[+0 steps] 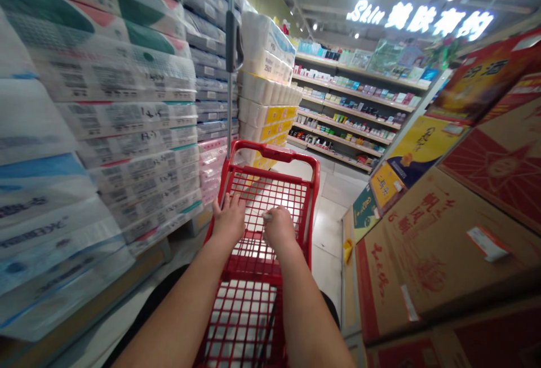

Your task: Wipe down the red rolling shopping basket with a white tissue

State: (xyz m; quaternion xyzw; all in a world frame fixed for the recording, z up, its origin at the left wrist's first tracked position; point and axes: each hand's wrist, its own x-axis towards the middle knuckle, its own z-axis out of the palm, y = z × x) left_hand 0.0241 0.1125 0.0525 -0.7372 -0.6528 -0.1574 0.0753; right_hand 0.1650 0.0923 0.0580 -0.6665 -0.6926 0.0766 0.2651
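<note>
A red plastic shopping cart [316, 187] with grid walls stands right in front of me. My left hand [229, 218] is over the left side of its grid, fingers spread apart; whether it touches the grid I cannot tell. Beside it, my right hand [279, 226] is curled closed above the middle of the cart. A small pale bit shows at its fingers, too small to name. Through the lower grid [236, 311] the floor is partly visible between my forearms.
Tall stacks of wrapped tissue packs [139, 120] line the left side, with a metal pole [230, 109] by them. Cardboard cartons [426, 249] are piled close on the right. Shelves of small products [350, 97] stand ahead beyond the tiled floor [329, 216].
</note>
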